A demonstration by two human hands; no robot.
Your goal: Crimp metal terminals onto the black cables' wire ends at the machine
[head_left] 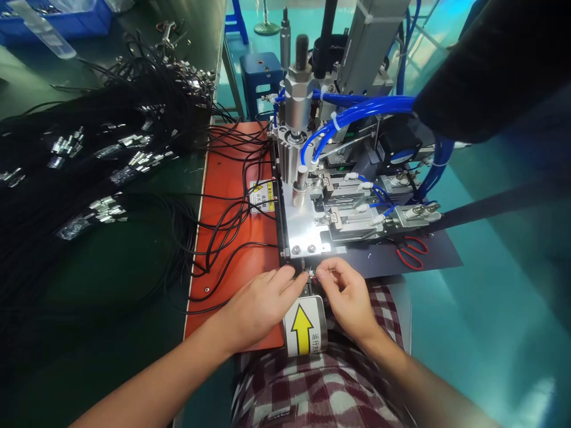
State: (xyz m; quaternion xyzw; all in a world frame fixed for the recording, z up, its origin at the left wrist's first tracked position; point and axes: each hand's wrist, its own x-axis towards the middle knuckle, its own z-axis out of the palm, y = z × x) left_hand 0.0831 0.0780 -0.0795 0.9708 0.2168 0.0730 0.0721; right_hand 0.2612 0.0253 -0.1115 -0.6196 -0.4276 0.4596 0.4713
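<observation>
Both hands meet at the near end of the machine's track, just in front of the bright metal plate [300, 229]. My left hand [263, 300] reaches in from the left, its fingers closed and bent down at the track; what they hold is hidden. Thumb and forefinger of my right hand [350, 297] pinch close to a tiny pale and red piece [312, 274], too small to name, between the two hands. Directly below them is a white label with a yellow arrow [303, 330]. Black cables [232, 255] run to the machine's left side.
A large heap of black cables with metal connectors [107, 208] covers the left table. Red-handled pliers [413, 252] lie on the dark plate at right. Blue air hoses [370, 107] arch above the machine. A blue bin [84, 24] and a blue stool [261, 65] stand farther back.
</observation>
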